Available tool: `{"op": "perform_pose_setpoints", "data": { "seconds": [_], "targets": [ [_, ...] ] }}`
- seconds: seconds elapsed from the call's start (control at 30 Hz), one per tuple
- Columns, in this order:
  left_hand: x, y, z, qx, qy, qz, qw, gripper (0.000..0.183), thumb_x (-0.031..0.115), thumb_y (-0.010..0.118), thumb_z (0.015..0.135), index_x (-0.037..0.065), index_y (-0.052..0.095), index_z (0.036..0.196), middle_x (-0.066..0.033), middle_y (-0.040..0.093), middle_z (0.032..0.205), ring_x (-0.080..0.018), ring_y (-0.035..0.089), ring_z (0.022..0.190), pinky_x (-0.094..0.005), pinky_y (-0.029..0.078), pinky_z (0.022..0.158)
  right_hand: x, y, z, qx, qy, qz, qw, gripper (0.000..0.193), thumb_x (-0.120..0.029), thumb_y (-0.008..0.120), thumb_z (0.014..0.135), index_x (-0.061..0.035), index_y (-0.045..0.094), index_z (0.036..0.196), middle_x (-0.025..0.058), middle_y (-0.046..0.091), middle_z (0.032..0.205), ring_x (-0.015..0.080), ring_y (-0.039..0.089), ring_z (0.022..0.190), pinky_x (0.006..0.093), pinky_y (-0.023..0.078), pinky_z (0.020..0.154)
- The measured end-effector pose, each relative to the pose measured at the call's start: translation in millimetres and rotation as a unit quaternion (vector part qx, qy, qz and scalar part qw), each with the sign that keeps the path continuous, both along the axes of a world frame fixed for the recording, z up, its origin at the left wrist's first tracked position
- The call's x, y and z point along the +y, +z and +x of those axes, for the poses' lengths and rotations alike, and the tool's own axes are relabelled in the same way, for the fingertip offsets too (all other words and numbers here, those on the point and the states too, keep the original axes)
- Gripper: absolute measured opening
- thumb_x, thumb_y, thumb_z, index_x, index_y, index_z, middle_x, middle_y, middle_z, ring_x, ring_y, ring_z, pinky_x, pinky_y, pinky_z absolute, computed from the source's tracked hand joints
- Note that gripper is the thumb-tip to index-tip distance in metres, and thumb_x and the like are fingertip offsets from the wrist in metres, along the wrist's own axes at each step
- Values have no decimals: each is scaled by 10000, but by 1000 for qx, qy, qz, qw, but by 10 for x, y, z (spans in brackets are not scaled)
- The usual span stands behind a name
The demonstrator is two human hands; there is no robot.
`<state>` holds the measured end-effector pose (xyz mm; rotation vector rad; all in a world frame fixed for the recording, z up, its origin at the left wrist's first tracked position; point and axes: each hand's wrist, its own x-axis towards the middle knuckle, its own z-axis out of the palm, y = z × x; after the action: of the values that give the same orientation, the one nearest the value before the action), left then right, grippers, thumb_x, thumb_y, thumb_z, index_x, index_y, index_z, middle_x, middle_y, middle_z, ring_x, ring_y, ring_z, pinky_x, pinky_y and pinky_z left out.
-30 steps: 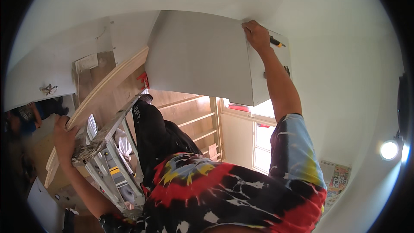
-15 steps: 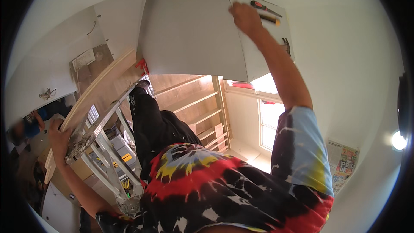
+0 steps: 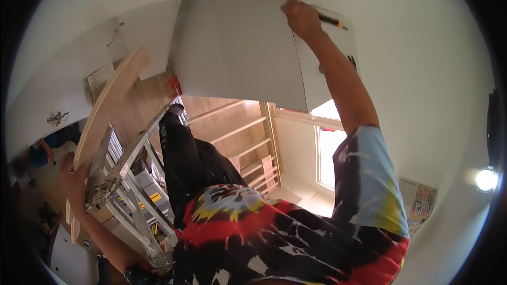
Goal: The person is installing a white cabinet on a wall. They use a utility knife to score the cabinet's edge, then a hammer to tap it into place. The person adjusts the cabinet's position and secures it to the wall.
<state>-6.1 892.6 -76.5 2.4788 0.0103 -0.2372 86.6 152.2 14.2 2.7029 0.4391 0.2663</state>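
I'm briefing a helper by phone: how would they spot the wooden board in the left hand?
Find the metal stepladder at the picture's lower left. Just left of it, the left hand grips the wooden board, long and slanting up to the right. Unlike the wooden rails right of the stepladder, it is held in a hand.

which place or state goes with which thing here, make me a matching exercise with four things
1. left hand
2. right hand
3. stepladder
4. lamp

a. at the grey panel's upper right corner in the picture
b. lit, at the far right
c. holding a wooden board
d. metal, with a stained top

Pairs: 1-c, 2-a, 3-d, 4-b
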Motion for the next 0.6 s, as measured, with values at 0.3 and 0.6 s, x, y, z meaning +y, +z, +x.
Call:
{"op": "perform_pose_setpoints", "data": {
  "seconds": [0.3,0.6],
  "targets": [
    [-42,139,19,49,-53,16,997,375,130,681,803,-68,689,1121,-207,730,914,-239,684,827,-363,516,803,437,234,-1347,98,-71,14,993,204,-6,592,814,-72,716,963,108,603,913,307,628,838,448,548,713],
    [-45,74,22,51,9,-48,998,407,153,707,757,-52,713,1109,-216,736,897,-202,703,815,-359,524,771,268,182,-1463,104,-81,56,990,168,-47,579,834,-97,717,917,88,634,923,297,648,881,426,555,757]
  ]
}}
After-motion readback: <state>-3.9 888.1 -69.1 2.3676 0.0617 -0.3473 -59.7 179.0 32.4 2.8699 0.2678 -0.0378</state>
